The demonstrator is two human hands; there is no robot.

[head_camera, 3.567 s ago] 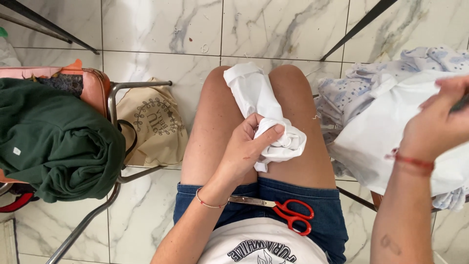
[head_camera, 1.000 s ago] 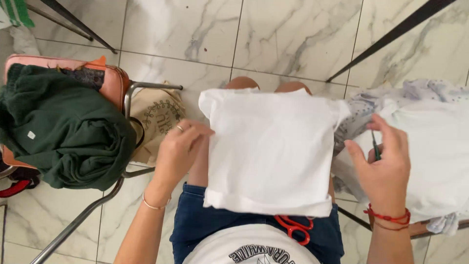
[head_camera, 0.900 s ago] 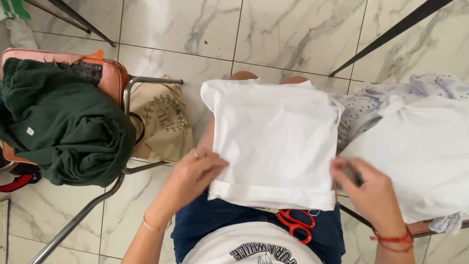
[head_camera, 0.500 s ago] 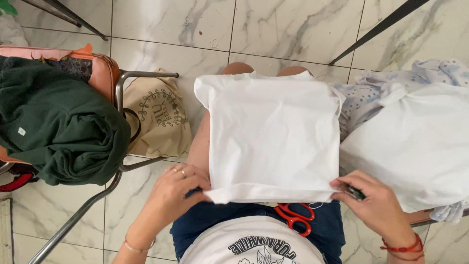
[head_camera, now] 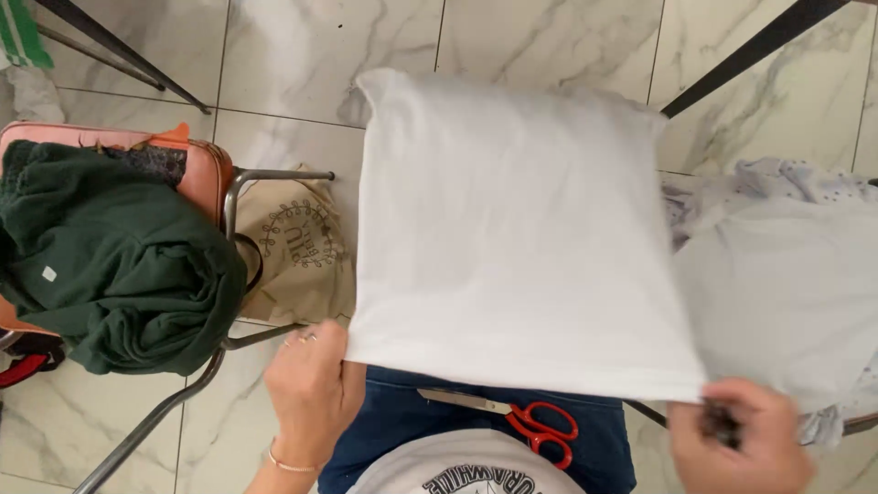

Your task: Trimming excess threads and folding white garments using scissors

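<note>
A white cloth (head_camera: 512,238) is stretched flat and lifted above my lap, hiding my knees. My left hand (head_camera: 311,393) pinches its near left corner. My right hand (head_camera: 741,444), blurred, grips the near right corner and also has a small dark object between the fingers. Scissors with red handles (head_camera: 517,416) lie on my blue shorts just under the cloth's near edge.
A dark green garment (head_camera: 110,274) is heaped on a pink-seated metal chair (head_camera: 197,174) at the left. A beige printed tote bag (head_camera: 293,252) lies on the marble floor beside it. More white and dotted fabric (head_camera: 786,274) is piled at the right.
The cloth went from bunched in my left hand to spread over my lap. Both hands slid to its near corners and have raised it toward the camera.
</note>
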